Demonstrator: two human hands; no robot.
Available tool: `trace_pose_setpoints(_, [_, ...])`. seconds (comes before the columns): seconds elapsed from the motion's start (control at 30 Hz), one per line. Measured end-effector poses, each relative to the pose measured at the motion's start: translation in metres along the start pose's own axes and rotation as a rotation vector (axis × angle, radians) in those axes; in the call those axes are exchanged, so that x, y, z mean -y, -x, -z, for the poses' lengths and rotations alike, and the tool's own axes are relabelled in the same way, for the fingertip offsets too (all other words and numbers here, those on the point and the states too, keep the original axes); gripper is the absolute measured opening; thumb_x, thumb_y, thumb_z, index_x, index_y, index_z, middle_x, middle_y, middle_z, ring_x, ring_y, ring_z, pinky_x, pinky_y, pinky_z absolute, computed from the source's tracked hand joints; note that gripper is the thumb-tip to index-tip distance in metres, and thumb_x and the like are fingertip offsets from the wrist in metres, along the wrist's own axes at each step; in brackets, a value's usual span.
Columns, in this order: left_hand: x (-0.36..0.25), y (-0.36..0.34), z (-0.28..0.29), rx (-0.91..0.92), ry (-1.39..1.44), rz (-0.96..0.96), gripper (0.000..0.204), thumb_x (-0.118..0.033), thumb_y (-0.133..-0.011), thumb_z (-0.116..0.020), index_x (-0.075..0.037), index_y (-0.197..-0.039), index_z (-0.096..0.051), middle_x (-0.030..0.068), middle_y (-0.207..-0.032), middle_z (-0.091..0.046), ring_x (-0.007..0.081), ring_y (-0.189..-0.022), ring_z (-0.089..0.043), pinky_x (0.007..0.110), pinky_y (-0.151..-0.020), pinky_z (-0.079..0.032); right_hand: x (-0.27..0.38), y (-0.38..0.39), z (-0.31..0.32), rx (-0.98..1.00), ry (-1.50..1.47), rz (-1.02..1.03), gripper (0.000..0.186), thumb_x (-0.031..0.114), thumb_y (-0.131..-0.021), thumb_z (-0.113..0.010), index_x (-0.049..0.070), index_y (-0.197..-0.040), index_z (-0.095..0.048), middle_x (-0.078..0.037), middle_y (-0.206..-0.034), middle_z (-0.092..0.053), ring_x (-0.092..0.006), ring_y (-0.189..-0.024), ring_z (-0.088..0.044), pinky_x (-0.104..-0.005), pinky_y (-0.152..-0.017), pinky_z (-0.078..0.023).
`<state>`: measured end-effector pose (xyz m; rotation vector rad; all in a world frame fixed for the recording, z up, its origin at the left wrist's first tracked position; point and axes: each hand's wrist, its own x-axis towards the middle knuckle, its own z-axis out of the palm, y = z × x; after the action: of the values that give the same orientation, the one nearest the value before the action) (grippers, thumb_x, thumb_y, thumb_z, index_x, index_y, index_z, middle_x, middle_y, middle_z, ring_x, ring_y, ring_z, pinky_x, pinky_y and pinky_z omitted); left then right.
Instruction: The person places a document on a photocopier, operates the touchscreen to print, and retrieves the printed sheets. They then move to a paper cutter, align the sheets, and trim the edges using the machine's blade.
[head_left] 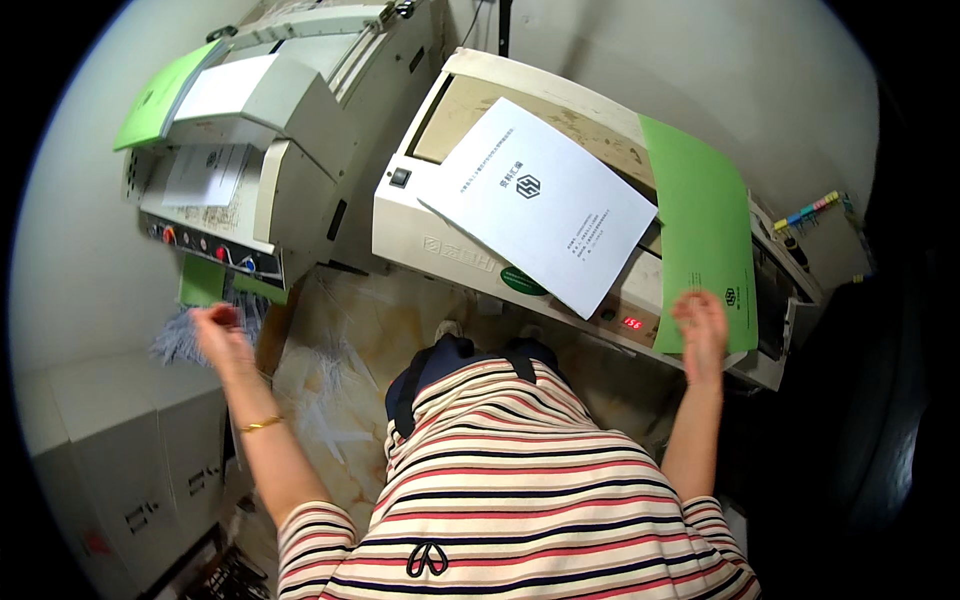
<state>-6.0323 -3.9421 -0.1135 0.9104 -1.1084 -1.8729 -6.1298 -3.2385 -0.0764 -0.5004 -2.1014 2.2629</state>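
Note:
My left hand (222, 338) hangs in the air below the control panel of the left machine, fingers loosely curled and apart, with nothing in it. Over the lower end of a green cover sheet (704, 230) is my right hand (703, 325), blurred; whether it grips or only touches the sheet cannot be made out. The green sheet lies across the right end of a cream tabletop machine (440, 240). Left of it, a white printed booklet (545, 205) rests slantwise on the same machine, its corner near the green sheet.
At the left stands another machine (300, 190) with knobs, a printed white sheet (208, 178) in its bay and a green-covered document (165, 100) on top. Shredded paper (190, 335) is heaped beneath, above grey cabinets (120, 450). Paper strips (335, 375) litter the floor. Coloured tabs (808, 212) are at the right.

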Motion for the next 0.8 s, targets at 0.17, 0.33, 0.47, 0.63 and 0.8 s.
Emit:
trace_pose_setpoints(0.17, [0.100,0.115,-0.089,0.332,-0.075,0.518,0.012,-0.016,-0.091,-0.061,-0.005,-0.085,-0.063,0.0027,-0.075,-0.062,0.0106,-0.067,-0.059,0.022,-0.061,-0.048,-0.041,0.052,-0.094,0.061,-0.324,-0.399,0.029,0.017,-0.095,-0.057,0.002,-0.119,-0.049,-0.012,-0.108,-0.059,-0.0229,-0.100,-0.059,-0.0399,-0.087,-0.052])
trace_pose_setpoints(0.33, [0.130,0.184,-0.141,0.640,-0.189,0.783,0.034,-0.018,-0.095,-0.059,0.001,-0.123,-0.054,0.0098,-0.104,-0.065,0.0166,-0.092,-0.064,0.030,-0.082,-0.054,-0.052,0.043,-0.122,0.069,-0.407,-0.359,0.028,0.019,-0.095,-0.058,0.003,-0.116,-0.050,-0.012,-0.115,-0.057,-0.0251,-0.107,-0.056,-0.0438,-0.092,-0.048])
trace_pose_setpoints(0.47, [0.140,0.201,-0.168,0.716,-0.183,0.747,0.044,-0.016,-0.095,-0.059,0.004,-0.131,-0.045,0.0128,-0.114,-0.062,0.0165,-0.098,-0.062,0.028,-0.087,-0.053,-0.043,0.030,-0.131,0.049,-0.304,-0.400,0.032,0.021,-0.094,-0.059,0.004,-0.119,-0.049,-0.010,-0.116,-0.056,-0.0232,-0.104,-0.056,-0.0407,-0.085,-0.051])
trace_pose_setpoints(0.63, [0.149,0.215,-0.193,0.688,-0.044,0.649,0.051,-0.017,-0.094,-0.061,0.006,-0.134,-0.040,0.0142,-0.119,-0.059,0.0153,-0.101,-0.061,0.028,-0.089,-0.052,-0.026,0.020,-0.134,0.111,-0.258,-0.472,0.037,0.020,-0.089,-0.064,0.004,-0.119,-0.049,-0.009,-0.115,-0.055,-0.0241,-0.100,-0.057,-0.0420,-0.076,-0.054])
trace_pose_setpoints(0.8, [0.154,0.204,-0.218,0.515,0.092,0.546,0.044,-0.012,-0.093,-0.062,0.006,-0.128,-0.044,0.0101,-0.103,-0.062,0.0144,-0.091,-0.062,0.028,-0.083,-0.053,-0.025,0.017,-0.132,0.100,-0.248,-0.531,0.036,0.018,-0.088,-0.065,0.008,-0.118,-0.050,-0.010,-0.115,-0.055,-0.0255,-0.101,-0.057,-0.0438,-0.077,-0.055])
